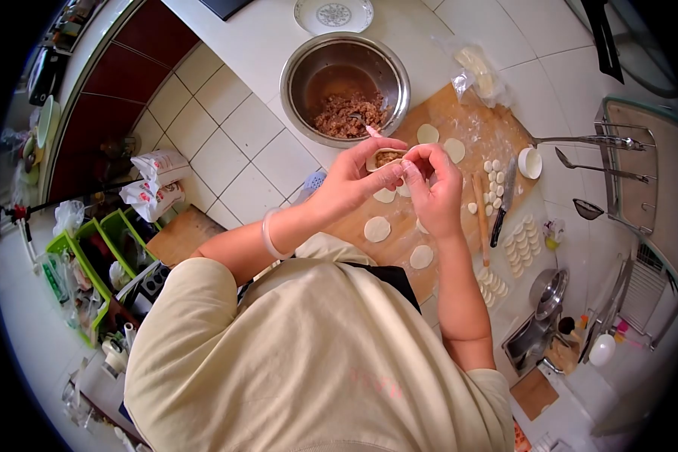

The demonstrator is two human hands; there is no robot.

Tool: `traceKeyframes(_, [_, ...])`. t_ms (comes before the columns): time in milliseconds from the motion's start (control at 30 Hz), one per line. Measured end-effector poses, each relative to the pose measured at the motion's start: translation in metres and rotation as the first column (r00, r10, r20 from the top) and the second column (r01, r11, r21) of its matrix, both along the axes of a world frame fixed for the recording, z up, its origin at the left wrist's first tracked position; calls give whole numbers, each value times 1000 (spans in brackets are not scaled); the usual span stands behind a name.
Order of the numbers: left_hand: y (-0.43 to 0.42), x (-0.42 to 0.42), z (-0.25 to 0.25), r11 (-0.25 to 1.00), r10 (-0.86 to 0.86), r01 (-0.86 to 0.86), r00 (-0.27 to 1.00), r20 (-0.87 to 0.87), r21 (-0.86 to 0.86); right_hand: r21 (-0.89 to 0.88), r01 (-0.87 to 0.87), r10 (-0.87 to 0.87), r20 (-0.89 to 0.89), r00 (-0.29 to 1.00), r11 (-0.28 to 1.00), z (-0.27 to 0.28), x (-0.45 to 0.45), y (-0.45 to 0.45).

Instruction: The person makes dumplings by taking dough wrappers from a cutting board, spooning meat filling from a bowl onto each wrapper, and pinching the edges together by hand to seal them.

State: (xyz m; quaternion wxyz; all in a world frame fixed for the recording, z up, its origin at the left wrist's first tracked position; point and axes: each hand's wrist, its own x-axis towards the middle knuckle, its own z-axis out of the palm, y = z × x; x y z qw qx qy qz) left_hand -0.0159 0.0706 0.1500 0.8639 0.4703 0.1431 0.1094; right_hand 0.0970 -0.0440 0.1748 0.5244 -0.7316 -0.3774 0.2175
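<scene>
A dumpling [389, 157] with brown meat filling showing in its partly folded wrapper is held between my two hands. My left hand [354, 173] cups it from the left, fingers wrapped beneath and thumb along the near edge. The thumb and forefinger of my right hand [437, 184] pinch the wrapper's right side. Just beyond my hands stands a metal bowl [292, 105] of minced meat filling [346, 113], with a utensil partly sunk in it. Several round dough wrappers [377, 229] lie on the floured wooden board [346, 226] below my hands.
Right of my hands are a rolling pin [481, 218], small dough pieces [493, 184], a knife [505, 200] and a small white bowl [530, 163]. Finished dumplings [521, 245] sit in rows beyond. A plastic bag of dough [476, 74] and a patterned plate [333, 13] are at the back.
</scene>
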Motion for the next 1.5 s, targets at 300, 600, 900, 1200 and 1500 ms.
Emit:
traceKeyframes(300, [-5,-3,0,989,60,-68,996,63,133,-39,27,-21,138,990,999,8,-1,0])
traceKeyframes(600, [6,-5,6,947,-72,54,996,44,317,52,-78,55,351,935,996,8,0,-4])
traceKeyframes(900, [12,-3,16,861,-49,1,996,81,509,61,-16,1,231,973,998,23,-5,-3])
traceKeyframes(1200, [14,-1,24,796,-86,71,996,-4,601,85,-143,85,487,870,986,13,1,-4])
traceKeyframes(1500, [13,3,17,805,-13,0,1000,18,593,21,-111,89,463,882,994,29,-1,3])
